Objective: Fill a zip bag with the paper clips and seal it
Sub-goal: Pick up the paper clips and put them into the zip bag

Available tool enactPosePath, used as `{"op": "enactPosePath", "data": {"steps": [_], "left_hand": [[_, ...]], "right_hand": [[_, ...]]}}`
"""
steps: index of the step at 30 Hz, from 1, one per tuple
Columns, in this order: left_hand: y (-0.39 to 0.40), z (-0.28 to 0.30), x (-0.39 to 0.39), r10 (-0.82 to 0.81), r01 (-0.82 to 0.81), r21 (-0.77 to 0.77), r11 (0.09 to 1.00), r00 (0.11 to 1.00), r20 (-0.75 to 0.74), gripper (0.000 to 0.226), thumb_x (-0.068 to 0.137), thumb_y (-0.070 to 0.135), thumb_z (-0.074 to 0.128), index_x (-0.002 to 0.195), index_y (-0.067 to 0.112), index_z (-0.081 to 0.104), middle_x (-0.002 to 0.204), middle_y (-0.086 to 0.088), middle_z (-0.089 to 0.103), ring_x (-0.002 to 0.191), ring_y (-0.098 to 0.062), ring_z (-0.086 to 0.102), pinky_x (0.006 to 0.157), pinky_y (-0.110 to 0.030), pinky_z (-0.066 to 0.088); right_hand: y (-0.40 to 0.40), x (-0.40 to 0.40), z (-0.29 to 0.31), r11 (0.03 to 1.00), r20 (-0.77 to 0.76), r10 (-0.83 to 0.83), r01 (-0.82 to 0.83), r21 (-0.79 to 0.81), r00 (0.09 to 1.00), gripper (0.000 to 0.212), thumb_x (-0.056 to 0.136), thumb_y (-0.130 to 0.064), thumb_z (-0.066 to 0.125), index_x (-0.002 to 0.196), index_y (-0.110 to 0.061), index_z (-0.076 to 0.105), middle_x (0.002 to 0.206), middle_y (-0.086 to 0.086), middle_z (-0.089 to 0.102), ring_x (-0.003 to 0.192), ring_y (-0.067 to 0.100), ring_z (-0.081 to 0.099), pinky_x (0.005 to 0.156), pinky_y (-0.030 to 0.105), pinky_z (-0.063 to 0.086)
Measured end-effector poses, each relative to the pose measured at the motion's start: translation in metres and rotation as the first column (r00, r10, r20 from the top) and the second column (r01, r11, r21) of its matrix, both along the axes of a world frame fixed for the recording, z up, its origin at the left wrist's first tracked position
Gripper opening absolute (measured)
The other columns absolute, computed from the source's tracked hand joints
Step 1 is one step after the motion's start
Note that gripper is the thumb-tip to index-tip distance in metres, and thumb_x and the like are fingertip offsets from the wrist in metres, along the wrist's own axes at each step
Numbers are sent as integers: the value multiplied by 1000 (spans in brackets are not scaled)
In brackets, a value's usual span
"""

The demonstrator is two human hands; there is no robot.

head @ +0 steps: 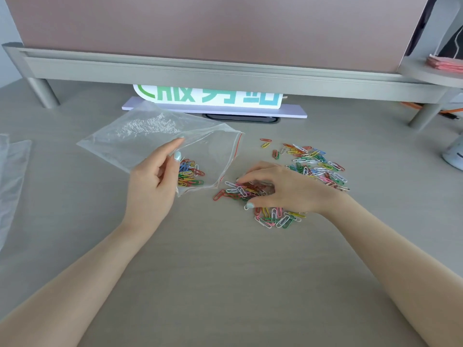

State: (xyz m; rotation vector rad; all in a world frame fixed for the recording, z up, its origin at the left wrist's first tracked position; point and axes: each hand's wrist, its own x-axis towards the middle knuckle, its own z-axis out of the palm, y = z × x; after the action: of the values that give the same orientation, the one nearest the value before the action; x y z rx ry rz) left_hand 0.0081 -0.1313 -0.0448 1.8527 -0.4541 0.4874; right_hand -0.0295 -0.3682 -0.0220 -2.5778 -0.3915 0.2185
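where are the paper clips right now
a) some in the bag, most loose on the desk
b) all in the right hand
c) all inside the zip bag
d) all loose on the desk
a: a small bunch of paper clips sits inside the zip bag, while many more lie scattered on the desk.

A pale grey desk [225,284] with a faint wood grain fills the view under soft, even light. At its far edge a grey shelf [200,71] stands on round legs [43,92]. Behind it rises a dull pink panel [213,23]. A white sign [213,100] with green letters sits under the shelf.
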Motion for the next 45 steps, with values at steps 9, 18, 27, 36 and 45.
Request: {"op": "enactPosePath", "data": {"steps": [9,18,27,36,45], "left_hand": [[0,0,-1,5,-5,12,1000,1000,4,34,91,18,41,117,34,56,60,-23,49,50,-23,38,50,-23,35],[0,-1,0,0,0,16,1000,1000,-13,37,89,18,40,118,35,55,64,-10,50,54,-30,41,54,-33,38],[0,-1,0,-7,7,10,1000,1000,-17,37,90,16,41,119,34,56,58,-15,48,53,-29,42,53,-32,40],[0,-2,1,-19,19,-1,1000,1000,-5,36,89,19,41,115,40,55,59,-21,50,54,-30,42,53,-33,39],[0,-4,3,-22,22,-3,1000,1000,-1,32,91,20,43,116,38,54,58,-14,51,54,-30,43,55,-32,40]], "right_hand": [[3,-1,-5,998,75,-36,32,50,996,23,85,-23,63,107,-27,68,102,-1,58,93,11,56,88,29,44],[8,-5,-6,998,186,-43,35,42,982,15,84,-14,62,94,-20,71,88,-1,60,68,7,51,70,28,45],[9,-5,-8,999,240,-41,41,3,970,17,84,-11,61,94,-21,72,85,-4,63,69,13,54,69,30,47],[6,-5,-8,991,213,-108,87,104,971,19,84,-7,62,93,-19,73,71,-24,54,63,-6,53,60,5,35],[2,-3,-3,926,80,-295,265,270,952,24,84,-8,60,90,-26,74,78,3,71,54,1,50,55,9,39]]}}
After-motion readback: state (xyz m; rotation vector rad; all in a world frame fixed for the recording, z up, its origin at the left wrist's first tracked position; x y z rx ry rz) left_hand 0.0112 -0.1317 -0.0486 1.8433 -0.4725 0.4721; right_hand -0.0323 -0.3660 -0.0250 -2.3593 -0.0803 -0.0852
